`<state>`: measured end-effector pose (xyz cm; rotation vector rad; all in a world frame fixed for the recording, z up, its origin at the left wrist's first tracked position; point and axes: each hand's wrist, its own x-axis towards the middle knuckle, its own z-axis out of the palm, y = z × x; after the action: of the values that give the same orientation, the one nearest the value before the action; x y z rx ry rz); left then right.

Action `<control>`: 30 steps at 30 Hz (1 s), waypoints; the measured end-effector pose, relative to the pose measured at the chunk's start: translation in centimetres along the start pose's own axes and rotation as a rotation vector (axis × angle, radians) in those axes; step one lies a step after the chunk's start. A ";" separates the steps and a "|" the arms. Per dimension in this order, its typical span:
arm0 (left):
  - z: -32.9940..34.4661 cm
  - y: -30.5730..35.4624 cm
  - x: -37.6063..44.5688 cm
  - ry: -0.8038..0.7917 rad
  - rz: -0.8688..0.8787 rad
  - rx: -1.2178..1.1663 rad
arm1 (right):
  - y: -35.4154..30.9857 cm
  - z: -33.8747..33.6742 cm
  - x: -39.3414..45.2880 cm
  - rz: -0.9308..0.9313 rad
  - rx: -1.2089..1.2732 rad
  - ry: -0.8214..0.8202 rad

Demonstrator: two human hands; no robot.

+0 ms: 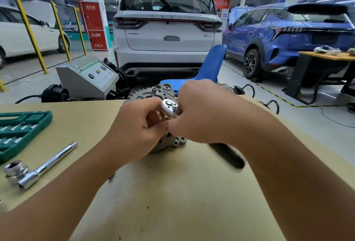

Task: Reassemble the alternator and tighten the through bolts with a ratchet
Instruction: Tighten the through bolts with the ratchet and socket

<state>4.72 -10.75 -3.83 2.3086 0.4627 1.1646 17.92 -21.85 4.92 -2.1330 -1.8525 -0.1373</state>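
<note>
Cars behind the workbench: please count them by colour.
White cars: 2, the white SUV in the middle and the white car at the left edge.
Blue cars: 1, the blue SUV on the right.
Total: 3

Both hands over alternator on desk: left hand pinches by ratchet head, right hand grips ratchet. Socket case, extension bar at left.

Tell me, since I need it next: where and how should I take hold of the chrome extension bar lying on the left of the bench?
Grip the extension bar by its bare slim shaft, coming down from above. Its thick end lies by a socket; the slim upper part lies apart from the green case.
</note>
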 end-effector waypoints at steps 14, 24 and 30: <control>-0.2 -0.5 0.0 -0.001 -0.001 -0.102 | -0.5 -0.2 -0.1 -0.037 0.090 0.017; 0.0 -0.6 -0.1 0.010 0.005 -0.008 | -0.4 -0.6 -0.3 -0.036 0.069 -0.031; -0.7 -0.9 -0.1 -0.095 0.022 0.025 | 0.0 -0.3 -0.2 -0.035 -0.055 0.030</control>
<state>4.08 -9.89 -4.03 2.3838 0.4199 1.0599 17.96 -22.12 5.16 -2.1230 -1.8907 -0.2295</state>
